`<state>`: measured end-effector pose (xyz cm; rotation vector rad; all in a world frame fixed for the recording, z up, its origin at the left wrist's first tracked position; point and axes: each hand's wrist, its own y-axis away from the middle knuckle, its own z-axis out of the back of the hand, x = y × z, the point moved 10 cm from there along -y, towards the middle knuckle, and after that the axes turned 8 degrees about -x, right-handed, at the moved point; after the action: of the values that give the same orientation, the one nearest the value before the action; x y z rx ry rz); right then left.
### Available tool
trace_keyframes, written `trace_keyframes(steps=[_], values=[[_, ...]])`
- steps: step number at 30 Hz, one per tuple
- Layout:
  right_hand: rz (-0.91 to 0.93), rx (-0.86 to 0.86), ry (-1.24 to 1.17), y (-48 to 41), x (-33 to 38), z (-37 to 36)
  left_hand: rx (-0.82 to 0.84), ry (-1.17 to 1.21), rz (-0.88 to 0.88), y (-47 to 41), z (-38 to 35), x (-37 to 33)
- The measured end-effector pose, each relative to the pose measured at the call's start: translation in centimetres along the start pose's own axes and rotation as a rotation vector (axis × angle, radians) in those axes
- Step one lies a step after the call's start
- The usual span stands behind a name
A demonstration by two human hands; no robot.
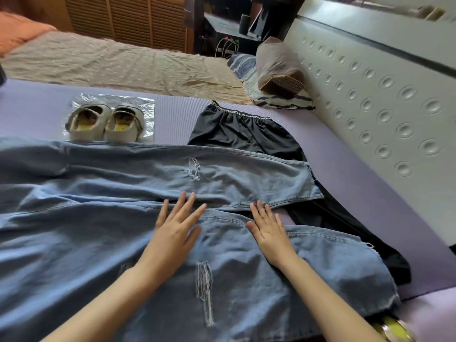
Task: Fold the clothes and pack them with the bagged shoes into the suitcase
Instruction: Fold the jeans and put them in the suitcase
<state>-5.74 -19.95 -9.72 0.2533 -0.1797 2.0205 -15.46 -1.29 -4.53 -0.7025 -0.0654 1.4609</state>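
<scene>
Left hand [176, 227] and right hand [269, 229] press flat, fingers spread, on the light-blue ripped denim jeans [98, 218] across the purple ribbed mat [172, 117]. The legs run left-right, with the hems toward the mat's right end, nearer the right hand.

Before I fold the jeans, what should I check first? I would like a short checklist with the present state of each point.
1. Jeans spread out on the mat: ok, with some wrinkles on the left.
2. Left hand and right hand flat on the denim, holding nothing: ok.
3. Jeans clear of other clothes: not ok, the leg ends lie over the black garment.
4. Shoes bagged: not ok, they stand on the plastic bag, not inside it.
5. Suitcase open and near: cannot tell, it is not in view.
</scene>
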Motion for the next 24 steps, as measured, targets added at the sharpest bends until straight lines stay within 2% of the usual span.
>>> trace_keyframes(steps=[5, 7, 11, 15, 20, 24], values=[[-0.010, 0.035, 0.004, 0.3, 0.4, 0.2, -0.053, -0.215, 0.154, 7.3, 7.0, 7.8], [-0.018, 0.039, -0.041, 0.3, 0.6, 0.7, -0.020, -0.281, 0.282, 10.2, 9.4, 11.8], [-0.069, -0.055, -0.139, -0.6, 2.3, 2.6, 0.086, -0.325, 0.476, 15.4, 12.4, 17.6], [0.135, -0.028, -0.115, -0.5, 11.2, 2.8, 0.137, -0.340, 0.559, 18.9, 14.0, 20.3], [0.413, 0.093, -0.041, 1.9, 23.7, -1.3, 0.159, -0.369, 0.479, 19.7, 14.9, 20.3], [0.481, 0.181, 0.046, 3.5, 27.3, -5.7, 0.151, -0.364, 0.503, 21.3, 16.9, 21.4]])
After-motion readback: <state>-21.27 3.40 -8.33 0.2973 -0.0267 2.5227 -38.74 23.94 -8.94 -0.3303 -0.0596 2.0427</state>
